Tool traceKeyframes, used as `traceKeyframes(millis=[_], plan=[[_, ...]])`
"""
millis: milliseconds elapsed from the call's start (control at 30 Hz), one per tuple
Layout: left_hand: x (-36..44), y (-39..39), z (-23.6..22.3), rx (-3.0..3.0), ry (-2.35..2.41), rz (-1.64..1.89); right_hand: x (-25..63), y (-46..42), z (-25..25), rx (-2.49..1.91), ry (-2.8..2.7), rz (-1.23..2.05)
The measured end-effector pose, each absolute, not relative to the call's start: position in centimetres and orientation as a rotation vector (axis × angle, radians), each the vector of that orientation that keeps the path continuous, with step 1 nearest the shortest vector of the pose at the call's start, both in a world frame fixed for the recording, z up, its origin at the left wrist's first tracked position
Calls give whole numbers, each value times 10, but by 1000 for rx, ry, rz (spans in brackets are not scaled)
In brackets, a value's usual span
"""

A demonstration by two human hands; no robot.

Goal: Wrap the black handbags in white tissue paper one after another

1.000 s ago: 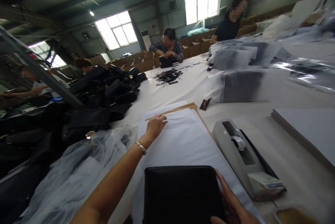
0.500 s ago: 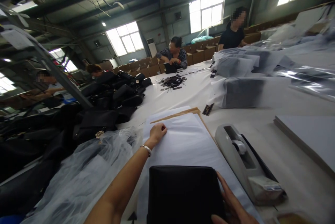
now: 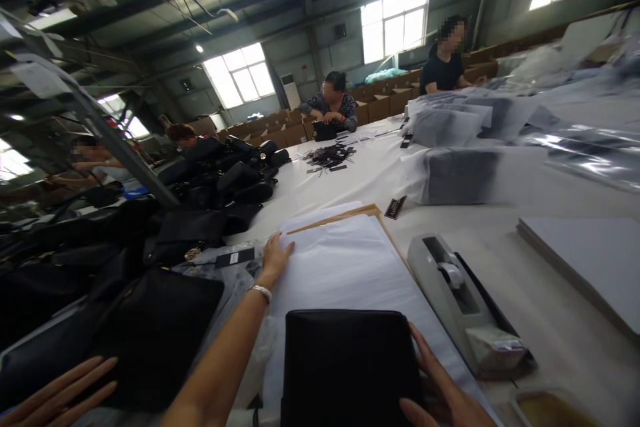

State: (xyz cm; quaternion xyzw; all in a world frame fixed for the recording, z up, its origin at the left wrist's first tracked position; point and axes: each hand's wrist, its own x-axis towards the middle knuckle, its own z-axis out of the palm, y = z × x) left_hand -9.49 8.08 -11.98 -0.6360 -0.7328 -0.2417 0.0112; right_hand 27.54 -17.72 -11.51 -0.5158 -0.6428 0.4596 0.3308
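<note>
My right hand (image 3: 443, 387) is closed on the right side of a black bag (image 3: 350, 367), thumb on the near face and fingers along the edge. The bag stands over the near end of a stack of white paper sheets (image 3: 345, 260). At the stack's upper left edge lies my left hand (image 3: 276, 257), with a bracelet at the wrist. Its thumb and fingers are apart, and it holds nothing that I can see. Another person's hand (image 3: 65, 397), fingers stretched out, reaches in at the lower left beside a black bag (image 3: 155, 334) lying on clear plastic.
A grey tape dispenser (image 3: 470, 307) stands right of the paper, near a stack of white board (image 3: 585, 267). Black bags (image 3: 225, 174) are heaped left; a pile of dark tags (image 3: 330, 157) and wrapped bags (image 3: 460, 174) lie farther off. Two people (image 3: 330, 104) (image 3: 445, 60) work across the table.
My left hand has moved left to the paper's edge, its fingers now apart. A black bag and another person's hand have appeared at the lower left. My right hand keeps its bag.
</note>
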Motion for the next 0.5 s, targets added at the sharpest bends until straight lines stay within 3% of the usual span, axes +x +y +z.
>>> traceKeyframes(millis=[267, 500], plan=[[-131, 32, -144, -2175, -2233, -908, 324, -190, -54, -1489, -1795, 142], [-148, 16, -145, -2095, -2308, -1041, 314, -156, -50, -1343, -2100, -1]])
